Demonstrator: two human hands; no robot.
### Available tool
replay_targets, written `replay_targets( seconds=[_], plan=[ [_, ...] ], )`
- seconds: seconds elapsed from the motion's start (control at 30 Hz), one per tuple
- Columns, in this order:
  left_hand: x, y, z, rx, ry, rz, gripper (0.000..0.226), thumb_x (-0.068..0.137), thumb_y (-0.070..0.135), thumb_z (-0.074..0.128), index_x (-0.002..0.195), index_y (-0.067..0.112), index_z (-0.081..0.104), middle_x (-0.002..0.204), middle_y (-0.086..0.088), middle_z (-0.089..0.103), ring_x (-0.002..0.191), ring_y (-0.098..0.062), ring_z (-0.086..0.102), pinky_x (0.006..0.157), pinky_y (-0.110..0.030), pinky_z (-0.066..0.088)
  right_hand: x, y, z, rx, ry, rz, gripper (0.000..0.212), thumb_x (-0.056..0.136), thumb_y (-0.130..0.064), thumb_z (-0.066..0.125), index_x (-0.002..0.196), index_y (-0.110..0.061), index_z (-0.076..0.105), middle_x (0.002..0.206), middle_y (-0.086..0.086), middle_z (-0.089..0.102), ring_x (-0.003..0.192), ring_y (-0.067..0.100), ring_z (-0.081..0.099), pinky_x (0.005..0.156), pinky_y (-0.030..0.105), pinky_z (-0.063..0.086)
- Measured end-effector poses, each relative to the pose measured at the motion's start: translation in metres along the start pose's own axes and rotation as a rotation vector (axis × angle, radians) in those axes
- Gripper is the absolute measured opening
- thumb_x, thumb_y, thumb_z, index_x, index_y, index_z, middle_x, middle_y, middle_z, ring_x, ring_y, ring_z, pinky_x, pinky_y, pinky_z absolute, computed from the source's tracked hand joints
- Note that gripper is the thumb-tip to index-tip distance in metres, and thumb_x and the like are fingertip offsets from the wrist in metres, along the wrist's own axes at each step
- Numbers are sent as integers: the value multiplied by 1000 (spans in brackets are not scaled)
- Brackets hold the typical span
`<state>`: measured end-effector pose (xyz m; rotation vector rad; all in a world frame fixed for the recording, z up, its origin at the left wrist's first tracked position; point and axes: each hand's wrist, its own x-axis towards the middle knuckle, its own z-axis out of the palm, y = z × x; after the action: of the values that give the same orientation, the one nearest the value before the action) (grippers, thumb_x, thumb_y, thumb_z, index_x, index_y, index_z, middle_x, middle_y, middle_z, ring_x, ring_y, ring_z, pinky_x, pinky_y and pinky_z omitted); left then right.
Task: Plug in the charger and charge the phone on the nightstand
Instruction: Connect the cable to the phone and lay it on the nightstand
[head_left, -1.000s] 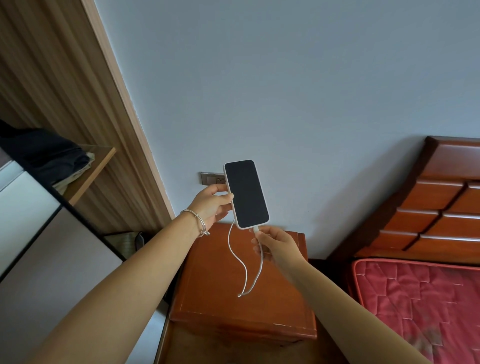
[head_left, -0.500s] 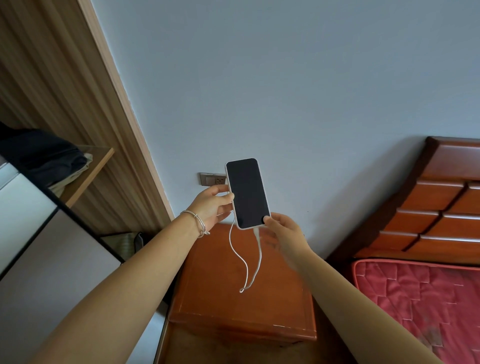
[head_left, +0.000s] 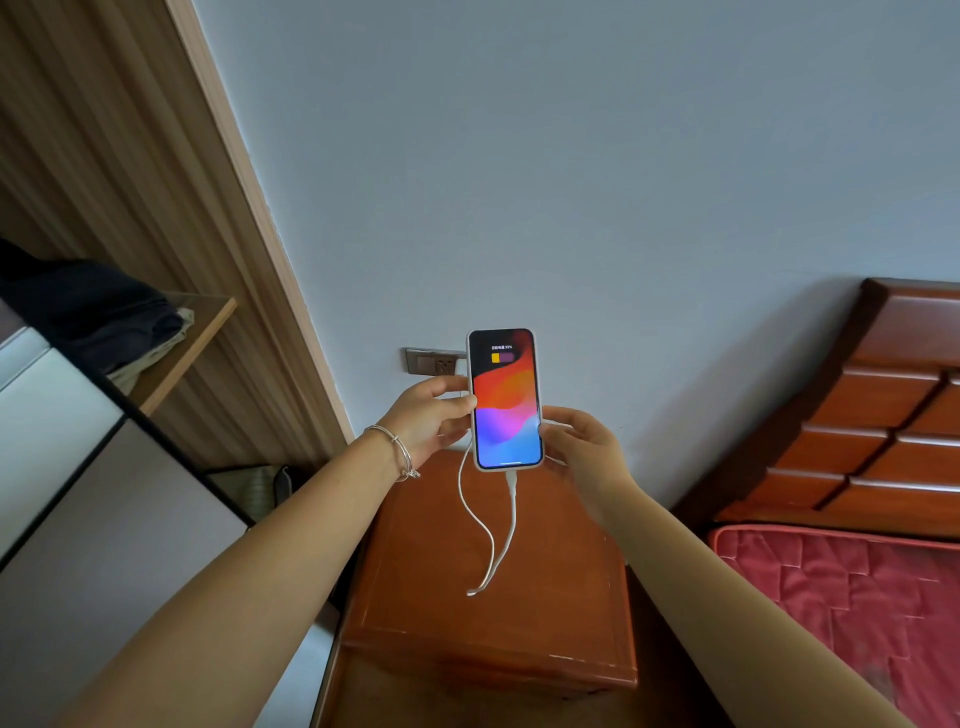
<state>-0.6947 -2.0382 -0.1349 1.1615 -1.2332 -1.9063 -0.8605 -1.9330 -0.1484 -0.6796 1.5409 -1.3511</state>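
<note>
The phone (head_left: 504, 400) is held upright in the air above the nightstand (head_left: 488, 613), screen lit with a battery icon. The left hand (head_left: 428, 421) grips its left edge; the right hand (head_left: 582, 447) clasps its right edge. A white cable (head_left: 511, 519) hangs looped from its bottom port

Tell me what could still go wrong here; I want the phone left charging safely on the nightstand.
The phone is held in the air by both hands, left hand and right hand, so it could slip before it is set down. The white cable hangs in a slack loop over the nightstand; a snag might pull the connector out.
</note>
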Motion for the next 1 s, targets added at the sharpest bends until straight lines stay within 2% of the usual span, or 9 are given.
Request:
replay_targets(
  seconds=[0.17,0.33,0.53,0.67,0.87,1.0],
  plan=[
    [0,1,0,41,7,11,15,86,17,64,100,22,63,86,0,75,83,-17,70,61,-24,52,1,1,1,-1,18,7,14,92,-12,56,103,-15,63,105,14,68,97,25,67,69,26,56],
    [0,-1,1,72,18,20,19,87,21,63,106,21,62,97,-4,73,94,-21,68,61,-24,53,1,2,0,-6,18,1,11,92,-14,56,97,-21,63,103,10,68,91,19,67,67,24,57],
    [0,-3,0,84,29,6,19,86,22,63,106,21,62,92,-1,74,89,-20,70,59,-23,53,1,9,1,20,1,19,12,91,-14,57,101,-18,63,103,10,68,95,22,68,70,26,58],
    [1,0,-2,79,49,2,16,87,20,63,102,23,63,86,2,75,83,-17,70,62,-24,54,-1,16,0,101,-107,29,16,92,-11,54,103,-20,62,107,10,67,97,21,67,67,21,55],
    [4,13,-2,24,86,4,13,88,13,61,93,24,64,85,2,73,77,-15,68,60,-23,48,-5,30,6,44,-352,174,30,88,3,44,107,-10,63,99,8,72,91,21,70,74,26,56],
    [6,24,-1,-30,86,4,17,90,10,56,87,24,64,87,3,70,78,-14,65,64,-23,47,-4,38,6,-86,-448,186,34,88,2,40,104,-10,67,98,5,75,96,22,70,83,29,54]
  ],
)
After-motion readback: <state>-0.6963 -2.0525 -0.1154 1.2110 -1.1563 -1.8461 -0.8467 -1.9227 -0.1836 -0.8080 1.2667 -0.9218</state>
